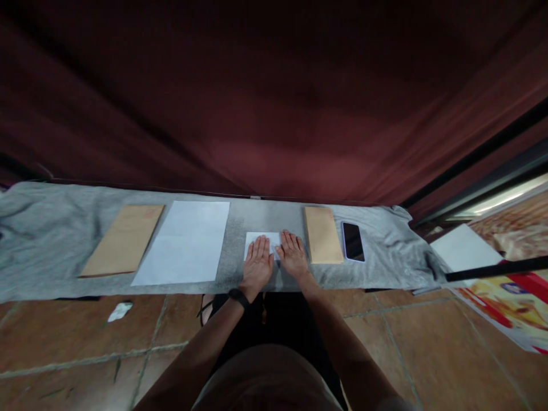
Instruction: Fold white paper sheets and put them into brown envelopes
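A small white folded paper (249, 241) lies on the grey cloth in front of me, partly covered by my hands. My left hand (258, 264) rests flat on its left part, fingers stretched out and pointing away from me. My right hand (293, 254) lies flat at its right edge, its fingers spread a little and partly on the cloth. Neither hand grips anything. To the left lies a large white sheet of paper (186, 242). A narrow brown envelope stack (323, 235) sits just right of my right hand.
A grey cloth (265, 211) covers the long, narrow table. At the left lies a large brown envelope (124, 240), and at the right a phone (353, 242) with a dark screen. A dark red curtain (274, 125) hangs behind. A printed box (514, 302) stands at the far right.
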